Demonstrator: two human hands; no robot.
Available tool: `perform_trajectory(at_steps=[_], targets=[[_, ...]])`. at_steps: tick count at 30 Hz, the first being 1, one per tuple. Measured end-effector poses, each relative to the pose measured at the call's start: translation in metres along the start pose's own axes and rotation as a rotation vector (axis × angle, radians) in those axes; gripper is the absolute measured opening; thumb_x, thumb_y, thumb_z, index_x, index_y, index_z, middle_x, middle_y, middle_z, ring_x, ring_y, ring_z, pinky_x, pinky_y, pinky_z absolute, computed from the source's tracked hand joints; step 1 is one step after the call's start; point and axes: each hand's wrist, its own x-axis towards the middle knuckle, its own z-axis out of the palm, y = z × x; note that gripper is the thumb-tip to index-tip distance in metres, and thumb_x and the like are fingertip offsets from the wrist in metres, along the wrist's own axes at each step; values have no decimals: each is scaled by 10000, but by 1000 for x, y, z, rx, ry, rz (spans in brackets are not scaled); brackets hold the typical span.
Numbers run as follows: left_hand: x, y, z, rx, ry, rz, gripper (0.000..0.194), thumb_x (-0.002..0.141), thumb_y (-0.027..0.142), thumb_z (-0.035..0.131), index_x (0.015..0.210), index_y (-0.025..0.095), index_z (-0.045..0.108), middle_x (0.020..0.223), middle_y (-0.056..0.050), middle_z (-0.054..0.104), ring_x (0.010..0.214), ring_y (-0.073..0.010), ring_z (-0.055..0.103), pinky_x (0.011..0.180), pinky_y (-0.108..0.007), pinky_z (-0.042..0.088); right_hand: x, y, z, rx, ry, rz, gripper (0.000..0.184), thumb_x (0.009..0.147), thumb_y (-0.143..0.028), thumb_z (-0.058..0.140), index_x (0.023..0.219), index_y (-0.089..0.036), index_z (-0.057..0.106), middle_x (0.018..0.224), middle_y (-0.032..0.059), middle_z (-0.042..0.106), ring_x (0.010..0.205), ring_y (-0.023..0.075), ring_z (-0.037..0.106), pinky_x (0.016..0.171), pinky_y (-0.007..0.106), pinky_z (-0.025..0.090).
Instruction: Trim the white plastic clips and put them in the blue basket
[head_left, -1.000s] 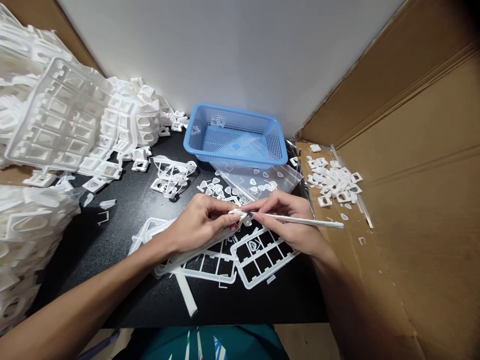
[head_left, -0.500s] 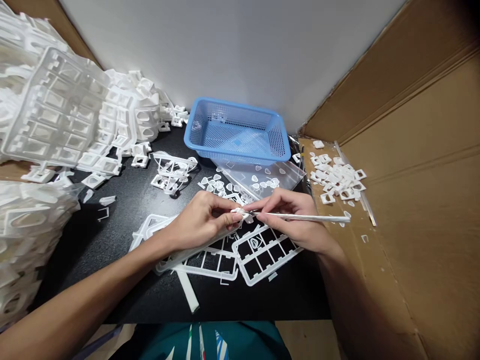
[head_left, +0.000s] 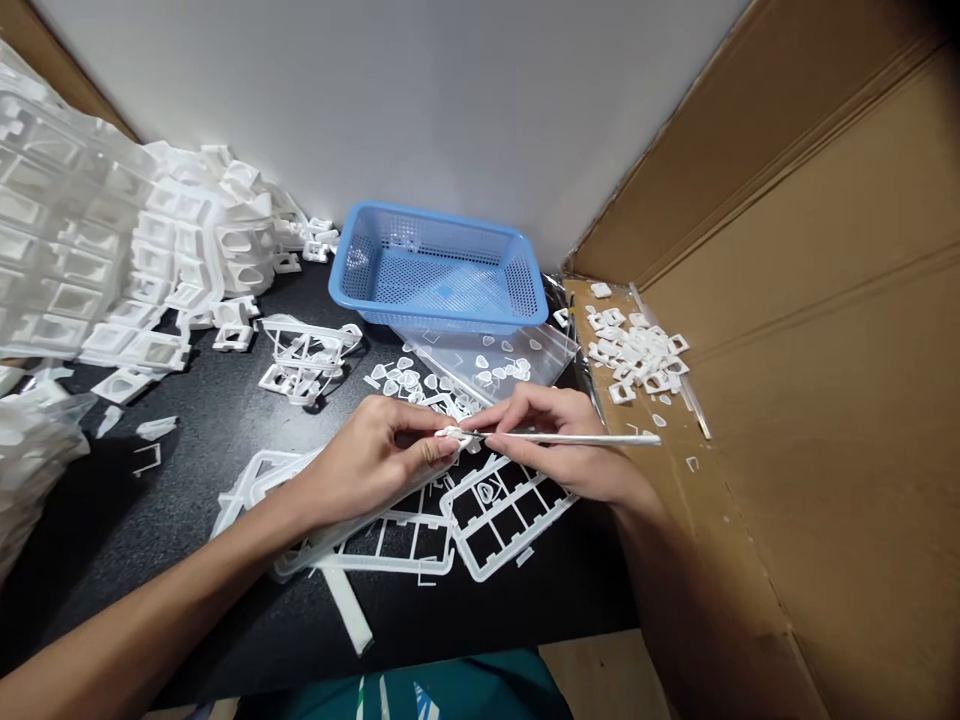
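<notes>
Between the thumb and fingers of my left hand [head_left: 382,448] is a small white plastic part [head_left: 452,434], mostly covered by the fingertips. A craft knife [head_left: 577,438] with a long, slim, pale handle is pinched in my right hand [head_left: 559,440], its thin dark tip touching the part. Below the hands lie white plastic grid frames [head_left: 487,575], overlapping on the black table [head_left: 247,610]. Just beyond the fingers, small teardrop-shaped white offcuts [head_left: 405,380] are scattered.
A blue perforated basket [head_left: 439,325] stands against the wall, partly on a clear plastic bag [head_left: 551,350]. White parts are piled on cardboard [head_left: 637,355] at right. Stacked moulded sheets [head_left: 67,230] fill the left side. A tangled white frame [head_left: 307,360] and a white strip [head_left: 349,610] lie on the table.
The view has turned slightly to the right, so everything appears further left. Both hands keep their grip on the part and the knife, with only slight finger movement.
</notes>
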Motion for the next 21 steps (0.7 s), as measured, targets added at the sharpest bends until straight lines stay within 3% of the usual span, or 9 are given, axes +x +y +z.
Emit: perform_trajectory(at_steps=[10,16,21], targets=[[0,0,0,34,55,7,324,1017,357,619,875,151,825,781,-62,785,687,-166,701,610,-240,515,-5,2,5,-379,50,-162,84,970,-224,720,903,-209,670,1211,39,801,1039,194,785,899,356,604],[-1,0,1,50,98,-7,294,1000,343,648,871,153,831,781,-65,796,701,-181,726,615,-247,538,-4,5,13,-544,22,-430,83,1019,-122,610,1015,-183,666,1260,109,769,1155,188,744,992,371,625],[-2,-2,2,70,142,-24,290,981,340,680,808,152,817,727,-50,770,738,-197,746,672,-265,567,-3,12,19,-760,34,-655,115,993,-26,596,1026,-120,654,1120,169,790,1187,214,738,1050,373,631]])
